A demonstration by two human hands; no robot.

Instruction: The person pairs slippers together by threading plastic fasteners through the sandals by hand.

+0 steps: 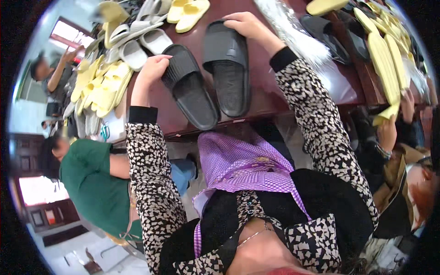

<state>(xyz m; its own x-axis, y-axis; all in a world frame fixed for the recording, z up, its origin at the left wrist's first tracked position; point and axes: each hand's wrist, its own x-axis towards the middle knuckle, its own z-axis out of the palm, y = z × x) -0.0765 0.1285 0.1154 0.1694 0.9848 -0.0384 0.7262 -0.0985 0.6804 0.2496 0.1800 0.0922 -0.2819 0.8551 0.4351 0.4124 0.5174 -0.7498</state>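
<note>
Two black slide slippers lie side by side on the dark red table [266, 103], toes pointing away from me. My left hand [153, 72] is closed at the toe end of the left slipper [195, 98], its fingers on the outer edge of the ribbed strap. That slipper is angled, with its heel close to the table's front edge. My right hand [250, 26] grips the toe of the right slipper [231, 89], fingers over the top and the thumb side partly hidden. The right slipper stands nearly straight, slightly apart from the left one.
Yellow slippers [107, 89] and white slippers [134, 55] are heaped on the left. Clear plastic bags [298, 39] lie beyond my right arm, near more black slippers [325, 39]. A person in green [91, 178] is close on my left; another person's hand [387, 133] holds a yellow slipper on the right.
</note>
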